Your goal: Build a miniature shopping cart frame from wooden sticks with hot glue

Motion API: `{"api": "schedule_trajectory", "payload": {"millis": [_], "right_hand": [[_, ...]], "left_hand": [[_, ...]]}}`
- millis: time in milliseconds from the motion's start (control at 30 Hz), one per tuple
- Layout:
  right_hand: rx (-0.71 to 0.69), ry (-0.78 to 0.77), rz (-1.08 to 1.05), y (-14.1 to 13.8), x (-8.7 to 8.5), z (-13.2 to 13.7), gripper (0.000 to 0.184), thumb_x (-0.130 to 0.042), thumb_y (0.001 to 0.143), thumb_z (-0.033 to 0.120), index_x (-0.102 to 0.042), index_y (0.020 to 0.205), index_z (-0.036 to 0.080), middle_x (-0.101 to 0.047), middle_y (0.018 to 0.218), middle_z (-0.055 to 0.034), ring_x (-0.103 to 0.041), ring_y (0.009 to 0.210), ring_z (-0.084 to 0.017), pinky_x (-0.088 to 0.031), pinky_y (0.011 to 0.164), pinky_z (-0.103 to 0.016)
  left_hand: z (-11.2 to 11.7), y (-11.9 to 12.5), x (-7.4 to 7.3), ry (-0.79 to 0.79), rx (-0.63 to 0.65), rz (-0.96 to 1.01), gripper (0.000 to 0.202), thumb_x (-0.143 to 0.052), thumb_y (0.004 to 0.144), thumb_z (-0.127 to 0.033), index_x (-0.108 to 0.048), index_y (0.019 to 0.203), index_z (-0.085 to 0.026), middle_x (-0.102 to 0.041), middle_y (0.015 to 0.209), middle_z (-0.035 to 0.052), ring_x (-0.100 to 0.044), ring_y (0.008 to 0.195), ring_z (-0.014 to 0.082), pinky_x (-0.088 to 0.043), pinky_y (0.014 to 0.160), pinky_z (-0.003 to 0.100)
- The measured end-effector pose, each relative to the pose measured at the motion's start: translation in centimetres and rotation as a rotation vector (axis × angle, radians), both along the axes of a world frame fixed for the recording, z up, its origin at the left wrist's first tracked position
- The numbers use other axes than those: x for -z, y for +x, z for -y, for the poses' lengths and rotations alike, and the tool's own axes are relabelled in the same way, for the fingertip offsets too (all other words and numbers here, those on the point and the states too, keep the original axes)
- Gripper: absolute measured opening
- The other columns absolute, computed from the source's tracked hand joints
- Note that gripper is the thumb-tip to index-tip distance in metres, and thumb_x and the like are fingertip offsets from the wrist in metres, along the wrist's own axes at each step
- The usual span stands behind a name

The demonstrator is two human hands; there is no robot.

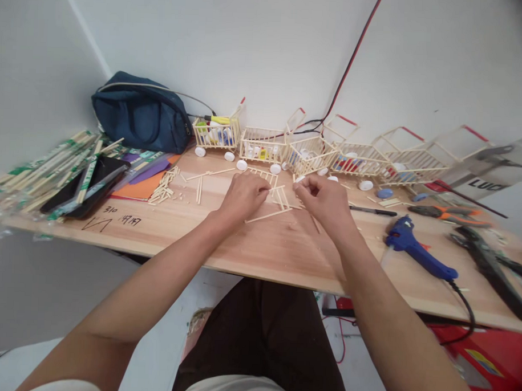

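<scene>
My left hand (pixel 244 196) rests on the wooden table (pixel 259 247) with its fingers curled onto a small frame of thin wooden sticks (pixel 282 197). My right hand (pixel 323 199) is just to the right of that frame, with fingers pinched together; what they hold is too small to make out. A long loose stick (pixel 266 215) lies below the frame, between the two hands. Both forearms reach in from the near edge.
A row of several stick-built carts (pixel 314 152) with white wheels lines the wall. A blue bag (pixel 141 117) and bundled chopsticks (pixel 52 165) lie left. A blue glue gun (pixel 417 249), pliers (pixel 446 213) and a black tool (pixel 493 266) lie right.
</scene>
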State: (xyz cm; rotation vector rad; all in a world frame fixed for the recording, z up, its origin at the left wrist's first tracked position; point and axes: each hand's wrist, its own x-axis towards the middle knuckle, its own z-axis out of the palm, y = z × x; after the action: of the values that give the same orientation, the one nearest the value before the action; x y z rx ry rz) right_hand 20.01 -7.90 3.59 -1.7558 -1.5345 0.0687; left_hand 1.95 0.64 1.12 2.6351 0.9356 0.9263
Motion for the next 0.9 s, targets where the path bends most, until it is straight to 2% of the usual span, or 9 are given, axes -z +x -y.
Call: {"api": "schedule_trajectory", "payload": {"millis": [100,267,467,633,900], "right_hand": [[0.041,0.024,-0.142,2.0,0.6,-0.2,0.024,-0.058,0.075,0.039,-0.058,0.063,0.019,-0.052,0.057,0.0019,-0.043,0.056,-0.012,-0.031,0.059,-0.028],[0.108,-0.021,-0.304,3.9,2.1,-0.7,0.028,-0.057,0.072,0.043,-0.051,0.057,0.02,-0.04,0.053,0.0044,-0.034,0.054,-0.011,-0.028,0.056,-0.028],[0.094,0.009,-0.282,4.4,3.0,-1.0,0.027,-0.056,0.073,0.043,-0.053,0.059,0.02,-0.042,0.054,0.0039,-0.037,0.056,-0.012,-0.028,0.057,-0.028],[0.105,0.017,-0.276,5.0,3.7,-1.4,0.029,-0.056,0.074,0.045,-0.053,0.06,0.02,-0.044,0.054,0.004,-0.038,0.056,-0.012,-0.028,0.057,-0.027],[0.105,0.021,-0.259,4.8,3.6,-1.4,0.029,-0.056,0.074,0.045,-0.054,0.06,0.019,-0.044,0.055,0.0041,-0.038,0.056,-0.012,-0.029,0.057,-0.026]], "left_hand": [[0.1,0.0,-0.2,-0.032,-0.011,-0.015,0.02,-0.059,0.079,-0.009,-0.077,0.082,-0.018,-0.077,0.085,0.0055,-0.066,0.082,0.0206,-0.046,0.078,0.033],[0.4,-0.2,-0.7,-0.117,0.024,-0.018,0.021,-0.061,0.079,-0.009,-0.078,0.085,-0.018,-0.078,0.088,0.0054,-0.068,0.081,0.0193,-0.048,0.078,0.031],[0.5,-0.4,-0.5,-0.197,0.118,-0.051,0.018,-0.064,0.076,-0.012,-0.079,0.083,-0.019,-0.077,0.079,0.0026,-0.067,0.073,0.0161,-0.047,0.071,0.026],[0.3,-0.6,0.0,-0.184,0.172,-0.058,0.018,-0.062,0.075,-0.014,-0.079,0.078,-0.02,-0.074,0.071,0.0014,-0.065,0.065,0.0149,-0.044,0.064,0.025],[0.6,-0.6,-0.3,-0.207,0.164,-0.058,0.018,-0.062,0.074,-0.013,-0.078,0.077,-0.02,-0.074,0.073,0.0025,-0.063,0.065,0.0154,-0.045,0.065,0.025]]}}
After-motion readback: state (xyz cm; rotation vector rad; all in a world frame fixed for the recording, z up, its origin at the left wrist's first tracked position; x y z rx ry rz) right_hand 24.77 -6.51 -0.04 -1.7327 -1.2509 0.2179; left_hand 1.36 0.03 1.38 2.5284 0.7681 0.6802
